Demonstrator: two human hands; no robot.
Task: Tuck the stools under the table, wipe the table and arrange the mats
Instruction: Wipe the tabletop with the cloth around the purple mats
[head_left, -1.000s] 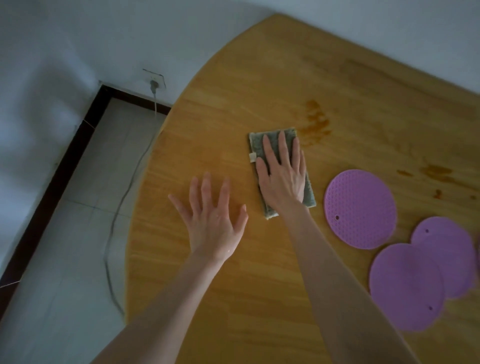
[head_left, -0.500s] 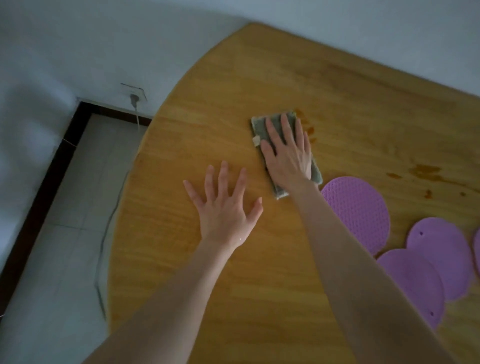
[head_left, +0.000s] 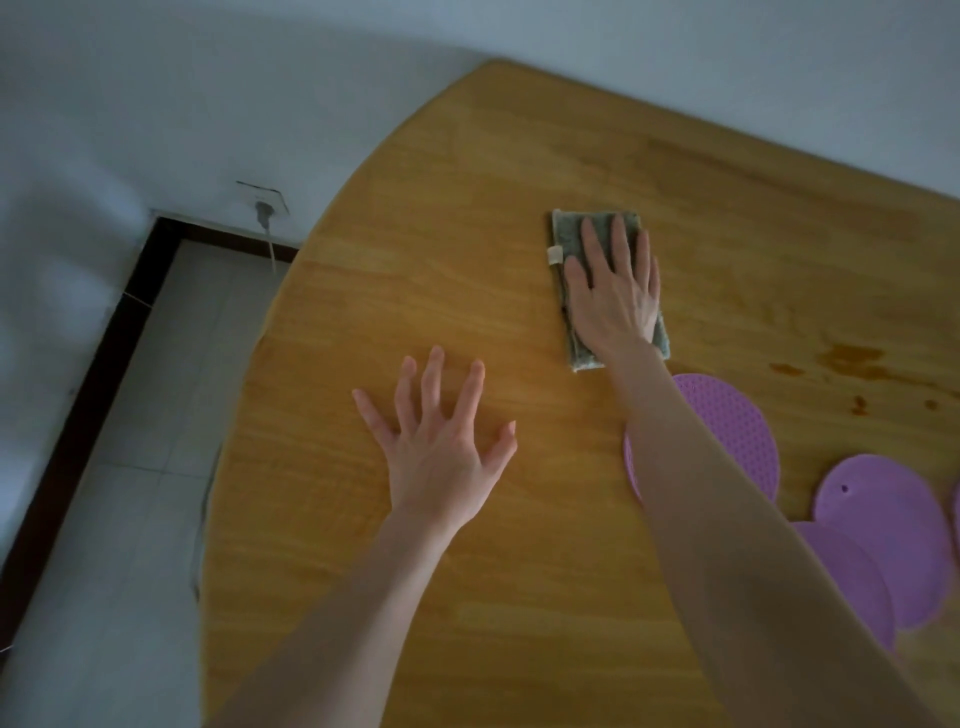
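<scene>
Right hand (head_left: 615, 296) pressing cloth (head_left: 567, 231), wooden table (head_left: 467, 208) (mats (head_left: 893, 535) nearby)

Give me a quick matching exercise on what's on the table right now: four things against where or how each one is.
1. grey cloth
2. left hand
3. nearest purple mat
4. brown stains

A. partly hidden by the right forearm
B. flat under the right hand
C. fingers spread over the bare table
D. on the table, right of the cloth

Pairs: 1-B, 2-C, 3-A, 4-D.
</scene>
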